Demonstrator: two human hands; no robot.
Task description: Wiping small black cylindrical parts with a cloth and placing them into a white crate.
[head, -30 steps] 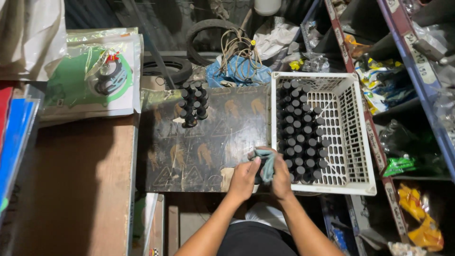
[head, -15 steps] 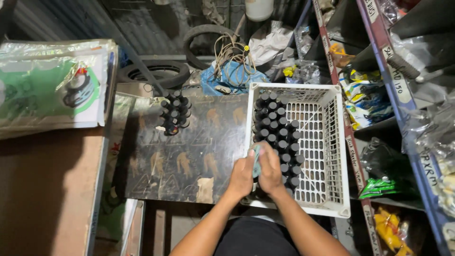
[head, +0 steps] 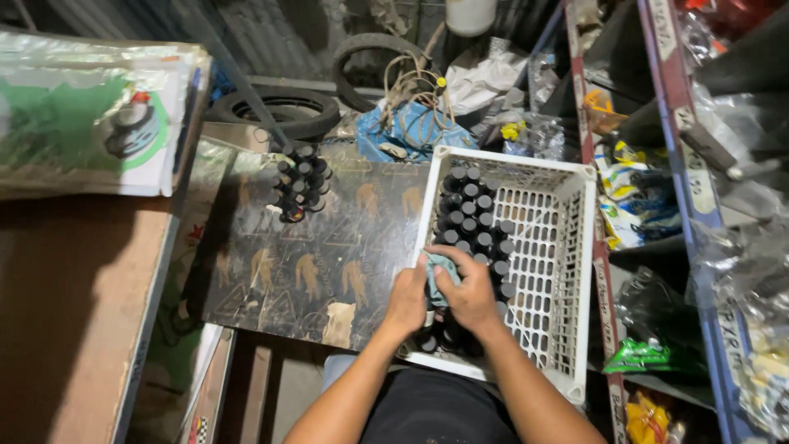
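Both my hands meet over the near left corner of a white plastic crate. My right hand clutches a grey-blue rag wrapped around something small. My left hand presses against the rag from the left; what it holds under the rag is hidden. The crate's left half is packed with several upright black bottles with dark caps. A cluster of the same black bottles stands at the far left of the dark patterned board.
A wooden table with printed packages lies to the left. Tyres, a blue bag and cords lie beyond the board. A metal shelf rack with packets stands on the right.
The view has shifted and drawn closer. My hands stay together on the rag and have shifted a little on it over the crate's near left corner.
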